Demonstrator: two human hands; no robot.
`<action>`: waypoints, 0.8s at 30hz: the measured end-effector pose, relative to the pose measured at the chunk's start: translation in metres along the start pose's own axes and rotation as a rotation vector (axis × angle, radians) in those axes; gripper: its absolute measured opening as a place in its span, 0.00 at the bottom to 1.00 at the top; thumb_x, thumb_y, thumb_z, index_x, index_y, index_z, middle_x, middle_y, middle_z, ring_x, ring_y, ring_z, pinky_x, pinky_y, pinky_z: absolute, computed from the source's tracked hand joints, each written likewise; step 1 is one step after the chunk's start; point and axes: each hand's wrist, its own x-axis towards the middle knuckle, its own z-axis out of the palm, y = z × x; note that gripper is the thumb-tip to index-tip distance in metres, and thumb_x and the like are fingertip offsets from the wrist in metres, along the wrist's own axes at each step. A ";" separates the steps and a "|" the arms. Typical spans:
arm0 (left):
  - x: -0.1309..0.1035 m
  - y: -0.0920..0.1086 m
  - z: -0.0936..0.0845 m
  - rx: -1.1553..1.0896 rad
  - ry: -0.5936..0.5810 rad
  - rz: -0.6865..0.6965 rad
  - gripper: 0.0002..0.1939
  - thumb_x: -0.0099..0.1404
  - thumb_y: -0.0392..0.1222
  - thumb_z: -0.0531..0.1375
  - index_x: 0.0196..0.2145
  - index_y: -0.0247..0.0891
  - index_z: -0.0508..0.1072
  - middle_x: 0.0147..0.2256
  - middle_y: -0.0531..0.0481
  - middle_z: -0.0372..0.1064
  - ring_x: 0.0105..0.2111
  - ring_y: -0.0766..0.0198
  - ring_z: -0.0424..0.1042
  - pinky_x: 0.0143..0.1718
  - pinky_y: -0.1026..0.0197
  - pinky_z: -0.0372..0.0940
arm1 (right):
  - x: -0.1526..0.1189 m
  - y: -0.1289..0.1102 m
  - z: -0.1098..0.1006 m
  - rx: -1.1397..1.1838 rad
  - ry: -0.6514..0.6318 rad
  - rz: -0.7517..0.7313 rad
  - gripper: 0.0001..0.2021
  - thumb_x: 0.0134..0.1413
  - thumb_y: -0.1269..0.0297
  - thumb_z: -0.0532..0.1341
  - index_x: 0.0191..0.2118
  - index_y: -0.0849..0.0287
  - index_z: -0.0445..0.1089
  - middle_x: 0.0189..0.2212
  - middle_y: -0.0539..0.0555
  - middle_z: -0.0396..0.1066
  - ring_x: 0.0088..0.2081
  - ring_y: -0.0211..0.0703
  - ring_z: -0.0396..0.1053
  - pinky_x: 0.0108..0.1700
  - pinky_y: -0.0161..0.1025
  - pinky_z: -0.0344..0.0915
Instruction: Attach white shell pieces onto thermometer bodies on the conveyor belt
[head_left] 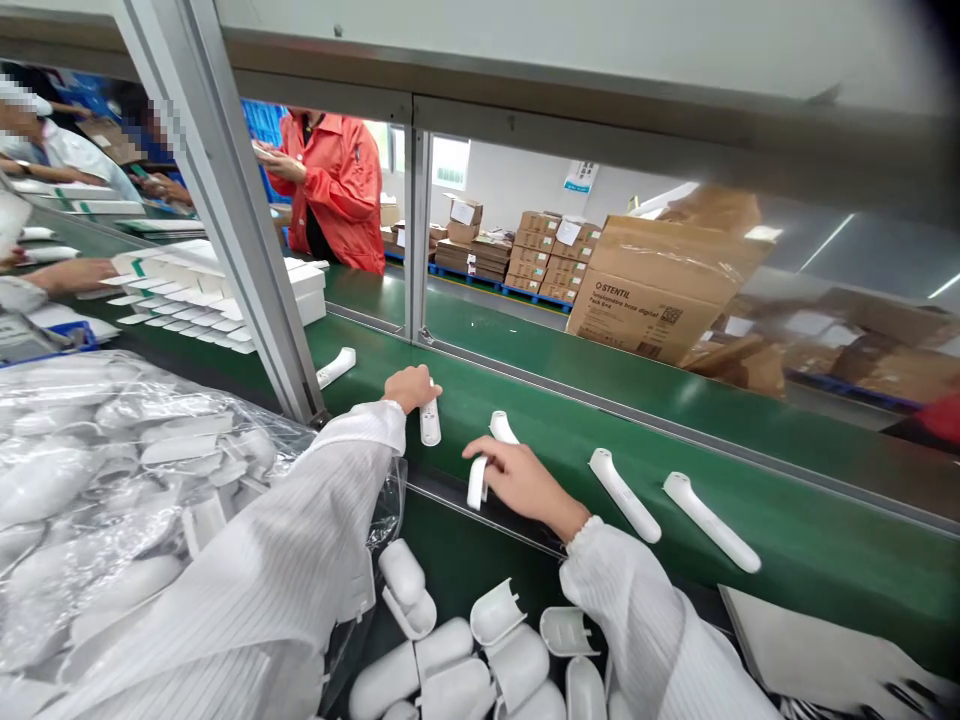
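Observation:
My left hand (pixel 411 388) is closed on the upper end of a white handheld device (pixel 430 424), over the green conveyor belt (pixel 555 440). Dark button-like marks show on its face. To the right, my right hand (pixel 521 480) pinches a small curved white plastic cover (pixel 476 484) between thumb and fingers, at the belt's near edge. Just behind that hand lies another white device (pixel 502 427), partly hidden by it. Loose white plastic covers (pixel 517 660) lie heaped below, between my forearms.
Further white devices lie on the belt, two at the right (pixel 711 522) and one at the left (pixel 337 368). A clear plastic bag (pixel 135 480) of white parts fills the left. A metal post (pixel 225 200) rises beside stacked white boxes (pixel 300 290). A person in red (pixel 337 190) stands beyond.

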 end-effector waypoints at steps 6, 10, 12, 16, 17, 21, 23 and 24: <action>-0.004 0.026 0.014 -0.105 0.009 -0.086 0.22 0.61 0.55 0.58 0.46 0.39 0.75 0.47 0.36 0.73 0.48 0.47 0.73 0.45 0.56 0.68 | 0.035 0.044 0.008 -0.138 0.394 0.173 0.13 0.53 0.71 0.54 0.33 0.55 0.77 0.25 0.50 0.74 0.29 0.43 0.72 0.34 0.37 0.69; -0.011 0.033 0.028 -0.137 0.040 -0.079 0.23 0.64 0.53 0.52 0.49 0.36 0.72 0.48 0.34 0.73 0.48 0.47 0.73 0.46 0.53 0.67 | 0.050 0.057 0.022 -0.185 0.469 0.137 0.20 0.55 0.76 0.51 0.46 0.57 0.76 0.38 0.56 0.76 0.42 0.46 0.74 0.50 0.43 0.69; -0.013 0.037 0.032 -0.153 0.025 -0.069 0.23 0.64 0.52 0.51 0.49 0.36 0.72 0.48 0.34 0.72 0.48 0.46 0.73 0.47 0.53 0.67 | 0.051 0.057 0.029 -0.207 0.451 0.085 0.22 0.57 0.77 0.50 0.51 0.58 0.75 0.46 0.59 0.74 0.48 0.47 0.72 0.55 0.43 0.66; -0.015 0.045 0.035 -0.180 0.009 -0.065 0.22 0.64 0.53 0.52 0.48 0.37 0.71 0.48 0.34 0.72 0.49 0.45 0.72 0.47 0.53 0.66 | 0.037 0.052 0.035 -0.370 0.257 -0.087 0.21 0.61 0.74 0.53 0.57 0.57 0.71 0.56 0.61 0.68 0.54 0.49 0.69 0.58 0.43 0.64; -0.016 0.047 0.036 -0.187 0.010 -0.065 0.22 0.64 0.53 0.51 0.49 0.37 0.71 0.48 0.34 0.72 0.49 0.45 0.73 0.47 0.52 0.66 | 0.031 0.051 0.034 -0.409 0.198 -0.123 0.21 0.61 0.72 0.54 0.58 0.56 0.69 0.56 0.60 0.67 0.54 0.49 0.69 0.58 0.44 0.65; -0.018 0.055 0.038 -0.200 0.020 -0.058 0.23 0.64 0.54 0.51 0.48 0.37 0.71 0.48 0.34 0.72 0.48 0.45 0.73 0.46 0.52 0.67 | 0.010 0.050 0.027 -0.470 0.082 -0.153 0.19 0.64 0.69 0.56 0.59 0.54 0.68 0.58 0.58 0.67 0.55 0.50 0.69 0.57 0.44 0.66; -0.019 0.057 0.040 -0.200 0.011 -0.046 0.23 0.64 0.54 0.51 0.48 0.37 0.71 0.47 0.34 0.72 0.48 0.45 0.73 0.46 0.52 0.67 | 0.007 0.053 0.023 -0.479 0.056 -0.132 0.18 0.65 0.69 0.56 0.58 0.54 0.69 0.57 0.58 0.69 0.55 0.51 0.69 0.56 0.44 0.66; -0.020 0.059 0.041 -0.195 0.001 -0.029 0.23 0.64 0.54 0.51 0.48 0.37 0.71 0.47 0.34 0.72 0.47 0.46 0.73 0.45 0.53 0.67 | 0.007 0.055 0.021 -0.481 0.043 -0.114 0.17 0.65 0.68 0.57 0.58 0.53 0.70 0.57 0.57 0.70 0.55 0.51 0.70 0.56 0.44 0.66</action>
